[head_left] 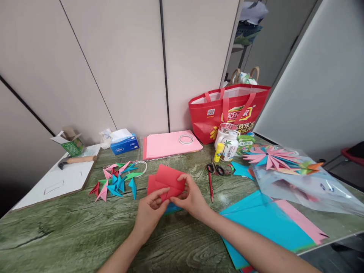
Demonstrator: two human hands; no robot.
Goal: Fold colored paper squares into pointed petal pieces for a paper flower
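Both my hands meet over a piece of red paper (166, 180) near the middle of the green table (71, 227). My left hand (150, 212) pinches the paper's lower edge with thumb and fingers closed. On the paper's right side, my right hand (192, 199) grips it with its fingers curled over the edge. More red sheets lie under the held piece, and a bit of blue paper (172, 208) shows beneath my hands. A pile of folded pink, blue, green and red paper points (115, 182) lies just to the left.
Pink paper stack (167, 146) with a tape roll (185, 139) at the back. Red shopping bag (227, 112), bottles (229, 146), glue stick (218, 152), scissors (215, 168), red pencil (211, 186). Blue and pink sheets (267, 223), paper flower (270, 156) on plastic at right. Tissue box (124, 144), hammer (75, 160), white board (57, 180) at left.
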